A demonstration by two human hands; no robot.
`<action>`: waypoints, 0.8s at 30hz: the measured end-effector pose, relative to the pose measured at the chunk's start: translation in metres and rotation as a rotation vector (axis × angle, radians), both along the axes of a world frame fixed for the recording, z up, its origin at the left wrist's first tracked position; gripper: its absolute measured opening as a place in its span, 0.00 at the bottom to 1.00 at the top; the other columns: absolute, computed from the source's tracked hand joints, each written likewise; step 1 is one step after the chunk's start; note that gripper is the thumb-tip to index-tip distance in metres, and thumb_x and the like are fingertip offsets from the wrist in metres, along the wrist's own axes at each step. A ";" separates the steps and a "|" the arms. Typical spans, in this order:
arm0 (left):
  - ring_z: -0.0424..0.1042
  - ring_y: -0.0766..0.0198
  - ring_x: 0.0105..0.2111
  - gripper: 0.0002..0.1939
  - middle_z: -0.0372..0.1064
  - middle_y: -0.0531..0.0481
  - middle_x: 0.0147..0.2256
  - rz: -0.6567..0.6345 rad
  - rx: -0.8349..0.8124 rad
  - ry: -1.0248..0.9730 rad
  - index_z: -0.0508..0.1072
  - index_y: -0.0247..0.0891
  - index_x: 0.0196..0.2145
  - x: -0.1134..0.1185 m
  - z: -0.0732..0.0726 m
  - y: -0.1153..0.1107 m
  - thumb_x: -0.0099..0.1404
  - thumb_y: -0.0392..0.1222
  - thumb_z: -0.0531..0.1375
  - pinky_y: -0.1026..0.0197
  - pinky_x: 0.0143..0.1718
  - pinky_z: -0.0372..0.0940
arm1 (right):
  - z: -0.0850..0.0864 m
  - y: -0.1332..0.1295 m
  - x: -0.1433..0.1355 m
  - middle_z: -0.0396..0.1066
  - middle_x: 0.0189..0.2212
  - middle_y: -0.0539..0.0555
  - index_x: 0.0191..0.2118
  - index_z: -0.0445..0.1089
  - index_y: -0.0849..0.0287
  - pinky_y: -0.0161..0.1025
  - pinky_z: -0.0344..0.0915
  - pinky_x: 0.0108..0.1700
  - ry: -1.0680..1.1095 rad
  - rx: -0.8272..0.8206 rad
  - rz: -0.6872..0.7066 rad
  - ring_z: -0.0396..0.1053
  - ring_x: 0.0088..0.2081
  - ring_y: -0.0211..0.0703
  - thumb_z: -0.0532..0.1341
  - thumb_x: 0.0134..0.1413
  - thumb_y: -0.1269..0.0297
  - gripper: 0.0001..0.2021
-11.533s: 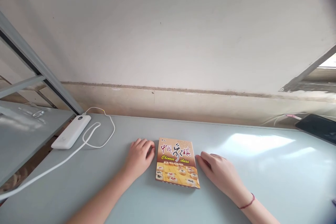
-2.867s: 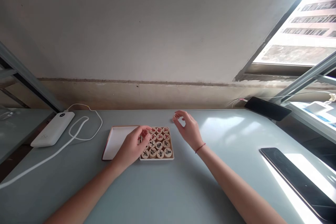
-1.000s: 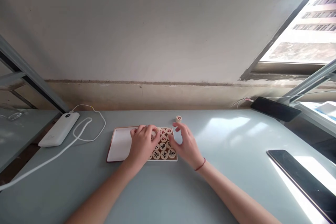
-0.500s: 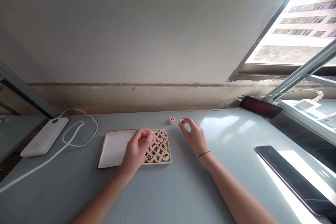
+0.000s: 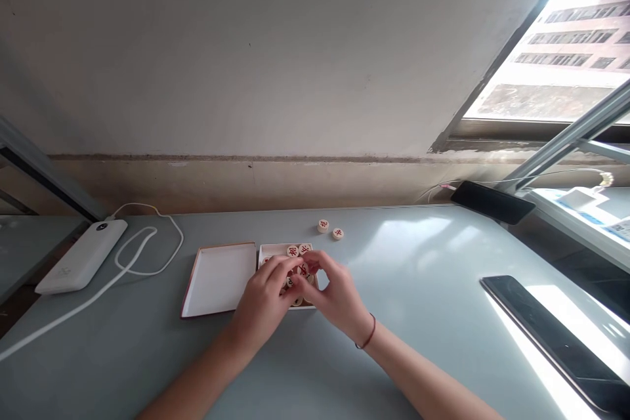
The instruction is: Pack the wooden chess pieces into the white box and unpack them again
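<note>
My left hand (image 5: 268,289) and my right hand (image 5: 339,292) meet over a shallow white box (image 5: 266,250) of round xiangqi pieces. Between their closed fingertips is a xiangqi piece (image 5: 302,270) with a red character, held just above the others. My fingers hide much of the box, and I cannot tell if more than one piece is held. Near the box's back edge, red-marked pieces (image 5: 293,251) show. Behind the box to the right, a piece (image 5: 323,226) and another piece (image 5: 337,233) lie on the table.
The box lid (image 5: 221,279) lies left of the box, inside up. A white power bank (image 5: 83,256) with a looping white cable (image 5: 130,262) is at far left. A black phone (image 5: 546,335) lies at right; a dark device (image 5: 492,202) leans at the back right.
My right hand has come from the pieces at the back to the box, leaving one red-marked piece there. My left hand has shifted slightly right and down to meet it.
</note>
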State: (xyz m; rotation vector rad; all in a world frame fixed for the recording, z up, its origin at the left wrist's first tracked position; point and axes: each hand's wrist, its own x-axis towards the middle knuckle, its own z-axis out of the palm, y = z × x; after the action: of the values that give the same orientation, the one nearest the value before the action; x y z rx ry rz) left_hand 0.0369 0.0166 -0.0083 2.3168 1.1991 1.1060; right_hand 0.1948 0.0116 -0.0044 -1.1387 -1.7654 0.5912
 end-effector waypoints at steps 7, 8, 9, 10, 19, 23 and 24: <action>0.73 0.60 0.45 0.15 0.73 0.48 0.45 0.014 0.112 0.065 0.66 0.44 0.52 0.001 0.002 0.002 0.68 0.38 0.54 0.57 0.47 0.70 | -0.024 0.045 0.056 0.73 0.41 0.58 0.45 0.68 0.56 0.45 0.69 0.45 -0.042 0.059 -0.378 0.72 0.40 0.46 0.57 0.57 0.59 0.13; 0.73 0.60 0.45 0.14 0.73 0.48 0.44 0.014 0.109 0.070 0.66 0.43 0.51 0.001 0.001 0.003 0.68 0.37 0.54 0.57 0.47 0.69 | -0.030 0.052 0.065 0.73 0.41 0.58 0.45 0.68 0.57 0.47 0.68 0.47 -0.082 0.052 -0.442 0.71 0.43 0.48 0.56 0.56 0.58 0.13; 0.73 0.60 0.45 0.13 0.73 0.48 0.43 0.013 0.107 0.073 0.67 0.43 0.50 0.001 0.000 0.003 0.68 0.37 0.53 0.57 0.47 0.69 | -0.036 0.057 0.071 0.73 0.41 0.58 0.45 0.67 0.57 0.48 0.68 0.47 -0.125 0.035 -0.471 0.71 0.44 0.50 0.56 0.56 0.57 0.13; 0.73 0.60 0.45 0.13 0.73 0.48 0.43 0.011 0.103 0.075 0.67 0.42 0.49 0.001 0.000 0.003 0.68 0.37 0.53 0.57 0.47 0.69 | -0.041 0.060 0.076 0.74 0.40 0.58 0.43 0.67 0.56 0.49 0.67 0.46 -0.171 0.014 -0.477 0.70 0.44 0.51 0.55 0.56 0.57 0.13; 0.73 0.62 0.44 0.11 0.73 0.48 0.41 0.001 0.069 0.085 0.69 0.40 0.45 0.000 0.003 0.004 0.68 0.34 0.51 0.60 0.46 0.68 | -0.061 0.071 0.078 0.73 0.36 0.56 0.39 0.66 0.54 0.46 0.64 0.42 -0.401 -0.027 -0.431 0.66 0.39 0.51 0.54 0.56 0.61 0.08; 0.73 0.62 0.43 0.11 0.73 0.49 0.41 0.004 0.067 0.096 0.69 0.41 0.45 0.000 0.003 0.004 0.68 0.35 0.50 0.59 0.46 0.68 | -0.061 0.078 0.081 0.74 0.34 0.54 0.38 0.66 0.54 0.45 0.63 0.41 -0.399 -0.045 -0.438 0.66 0.39 0.51 0.55 0.56 0.60 0.07; 0.73 0.62 0.42 0.11 0.73 0.49 0.41 0.002 0.070 0.094 0.69 0.41 0.44 0.000 0.003 0.004 0.68 0.35 0.51 0.59 0.45 0.68 | -0.061 0.079 0.081 0.74 0.34 0.54 0.39 0.66 0.54 0.45 0.63 0.41 -0.397 -0.046 -0.435 0.67 0.39 0.51 0.55 0.56 0.60 0.07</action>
State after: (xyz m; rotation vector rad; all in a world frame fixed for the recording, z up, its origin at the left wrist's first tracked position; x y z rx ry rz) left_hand 0.0373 0.0207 -0.0055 2.4454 1.2147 1.0673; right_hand 0.2759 0.0910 -0.0658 -1.7010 -1.7478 0.1469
